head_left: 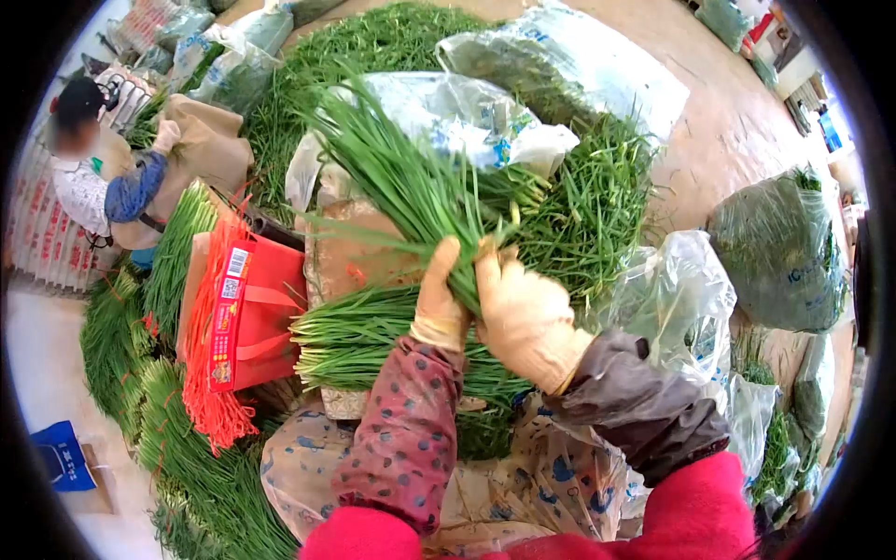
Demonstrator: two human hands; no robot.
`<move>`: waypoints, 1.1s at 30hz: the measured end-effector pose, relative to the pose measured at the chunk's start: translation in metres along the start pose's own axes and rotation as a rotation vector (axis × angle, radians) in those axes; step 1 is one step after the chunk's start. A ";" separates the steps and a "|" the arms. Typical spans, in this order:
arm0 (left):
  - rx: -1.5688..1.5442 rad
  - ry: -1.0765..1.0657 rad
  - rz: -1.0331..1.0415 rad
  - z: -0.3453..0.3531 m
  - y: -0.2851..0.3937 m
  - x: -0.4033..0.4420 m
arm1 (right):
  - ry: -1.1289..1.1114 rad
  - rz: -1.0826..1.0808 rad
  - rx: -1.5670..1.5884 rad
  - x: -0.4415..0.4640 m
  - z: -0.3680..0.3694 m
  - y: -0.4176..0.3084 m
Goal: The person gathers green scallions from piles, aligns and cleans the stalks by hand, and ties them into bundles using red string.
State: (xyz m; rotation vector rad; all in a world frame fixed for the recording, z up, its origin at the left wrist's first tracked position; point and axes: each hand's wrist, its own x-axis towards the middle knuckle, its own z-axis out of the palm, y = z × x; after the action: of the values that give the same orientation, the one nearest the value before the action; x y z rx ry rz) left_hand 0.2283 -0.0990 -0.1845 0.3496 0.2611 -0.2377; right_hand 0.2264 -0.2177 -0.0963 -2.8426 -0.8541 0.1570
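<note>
Both of my hands wear pale work gloves. My left hand (pixel 441 297) is closed around the lower part of a bunch of long green stalks (pixel 401 177), which fans out up and to the left. My right hand (pixel 527 313) is closed at the same bunch, just right of my left hand, with its fingers curled at the stalks. Below the hands, a pile of cut green stalks (pixel 364 336) lies with pale ends to the left. Left of that pile stands a red bag (pixel 266 317) with red ties (pixel 219 411) hanging over its side.
Loose greens (pixel 597 205) and clear plastic bags (pixel 560 65) lie beyond the hands. Tied bundles (pixel 205 467) are heaped at lower left. A person (pixel 89 177) in a cap sits at upper left. A filled bag (pixel 779 252) stands at right.
</note>
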 end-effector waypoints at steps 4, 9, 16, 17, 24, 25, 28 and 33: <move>-0.008 0.027 0.035 0.002 -0.018 -0.047 | -0.320 -0.077 0.132 -0.041 -0.035 -0.014; 0.026 -0.053 -0.065 0.007 -0.017 -0.117 | -0.340 0.278 0.943 -0.075 -0.093 0.049; 0.550 -0.243 -0.184 0.052 -0.018 -0.139 | -0.364 0.026 1.455 -0.066 -0.060 0.044; 0.754 -0.222 -0.094 0.063 -0.018 -0.135 | -0.202 -0.001 1.482 -0.059 -0.059 0.033; 0.823 -0.034 0.550 0.125 0.019 -0.114 | 0.222 0.113 1.326 -0.010 -0.133 -0.034; 0.867 -0.051 0.695 0.127 0.032 -0.105 | 0.250 0.046 1.348 -0.002 -0.143 -0.043; 0.971 -0.130 0.923 0.137 0.077 -0.087 | 0.169 -0.089 1.286 0.027 -0.153 -0.051; 1.568 -0.170 0.535 0.068 0.149 -0.032 | 0.061 -0.438 1.010 0.119 -0.075 -0.030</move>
State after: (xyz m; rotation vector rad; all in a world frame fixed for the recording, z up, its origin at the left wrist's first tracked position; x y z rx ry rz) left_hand 0.2533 0.0183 -0.0676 1.9093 -0.2565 0.1136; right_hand 0.3199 -0.1365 -0.0235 -1.6893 -0.9814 0.3240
